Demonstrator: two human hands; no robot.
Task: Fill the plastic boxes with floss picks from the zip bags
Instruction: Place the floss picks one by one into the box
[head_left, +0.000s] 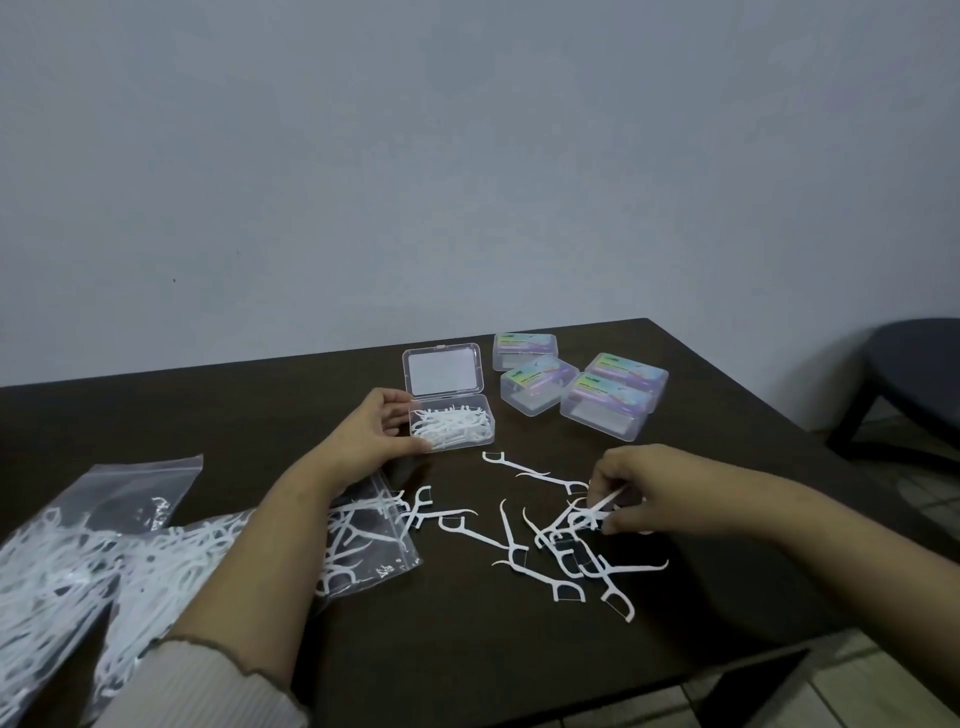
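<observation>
Clear open box (451, 423) gripped at its left edge by left hand (375, 427); right hand (631, 486) pinches a floss pick (602, 503).

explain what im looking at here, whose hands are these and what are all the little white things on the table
There is one picture, taken by a camera worn on a person's head, looking forward and down. So the two bare hands are the wearer's own; there is no machine.

On the dark table lie scattered floss picks, small white plastic tooth-cleaning tools. At the left are clear zip bags holding many more.

The left hand holds the side of an open plastic box, lid up, partly filled with picks. The right hand pinches one floss pick in its fingers, just above the loose pile.

Behind the pile stand four closed boxes with colourful labels. The person is moving picks from bags into boxes.
</observation>
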